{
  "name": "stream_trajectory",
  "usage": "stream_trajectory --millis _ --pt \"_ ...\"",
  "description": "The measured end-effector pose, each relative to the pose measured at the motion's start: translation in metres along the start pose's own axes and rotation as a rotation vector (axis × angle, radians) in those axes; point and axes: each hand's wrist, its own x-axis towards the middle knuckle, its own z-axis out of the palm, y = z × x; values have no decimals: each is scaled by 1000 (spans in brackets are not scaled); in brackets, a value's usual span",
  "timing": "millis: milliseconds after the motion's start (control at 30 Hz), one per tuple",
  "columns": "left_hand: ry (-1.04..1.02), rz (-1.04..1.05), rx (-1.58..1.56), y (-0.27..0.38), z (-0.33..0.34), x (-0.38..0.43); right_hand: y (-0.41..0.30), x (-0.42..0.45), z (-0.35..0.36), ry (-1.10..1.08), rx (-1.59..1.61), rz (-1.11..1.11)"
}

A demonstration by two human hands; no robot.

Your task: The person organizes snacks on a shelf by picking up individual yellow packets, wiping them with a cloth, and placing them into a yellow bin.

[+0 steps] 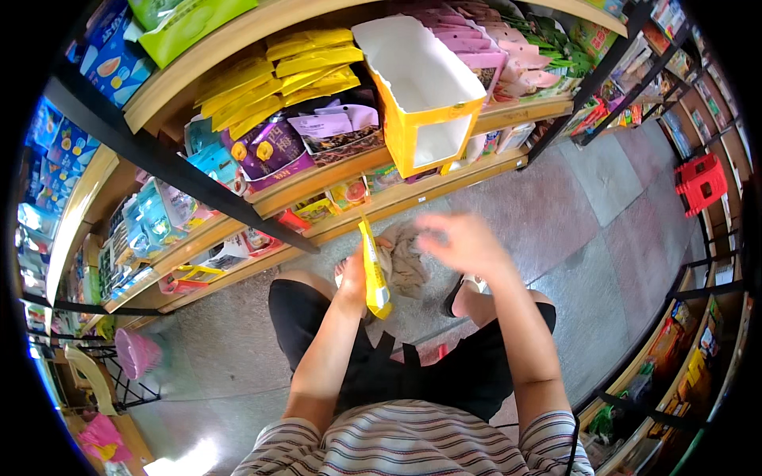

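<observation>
In my left hand point(352, 278) is a slim yellow snack packet point(373, 275), held upright and seen nearly edge-on. My right hand point(461, 243) hovers to the right of it, blurred, with thumb and fingers apart and nothing visible between them. Below both hands a crumpled grey-brown cloth point(408, 265) shows in the gap between my feet; the left hand and packet hide part of it. Ahead on the shelf stands a yellow-and-white cardboard display box point(403, 140), its top open and no packets visible inside. Yellow packets point(315, 59) are stacked to its left.
Purple snack pouches point(268, 149) and pink packets point(461, 44) flank the box on the wooden shelf point(333, 178). A black shelf post point(196, 172) slants at left. A pink basket point(137, 354) is at lower left, a red plastic crate point(702, 184) at far right. More stocked shelves point(667, 369) line the right.
</observation>
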Motion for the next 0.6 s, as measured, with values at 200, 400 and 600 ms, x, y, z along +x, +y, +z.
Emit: stream_trajectory --millis 200,400,600 --pt "267 153 287 21 6 -5 -52 77 -45 705 -593 -288" --pt "496 259 258 25 -13 -17 -55 95 -32 585 -759 -145" --pt "500 293 220 29 3 -16 -79 45 -37 616 -686 -157"
